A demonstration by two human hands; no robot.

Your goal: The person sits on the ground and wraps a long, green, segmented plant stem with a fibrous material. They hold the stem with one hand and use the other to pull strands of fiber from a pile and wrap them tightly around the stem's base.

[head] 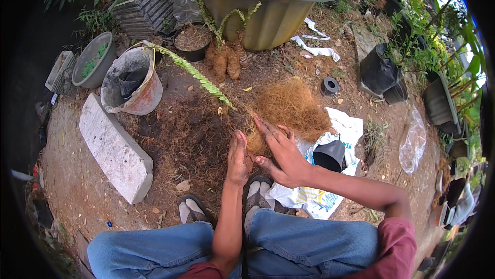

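My left hand (238, 159) is cupped upright against the near-left side of a small bundle of coconut fibre (256, 142). From the other side my right hand (284, 155) lies along it with fingers extended, so the bundle sits pressed between both palms. Out of its top runs a long green stem with tightly set leaves (197, 76), leaning up and left towards the bucket. Soil marks my fingers, and the bundle's underside is hidden by my hands. Just beyond my right hand is a loose heap of brown coconut fibre (294, 105).
A white printed sack (323, 201) carries a black plastic pot (328, 155) on the right. Left stand a dirty bucket (151, 93) and a concrete slab (116, 151). Several fibre-wrapped plants (226, 62) rest against a large planter (263, 16). A roll of black tape (330, 85) lies beyond the heap.
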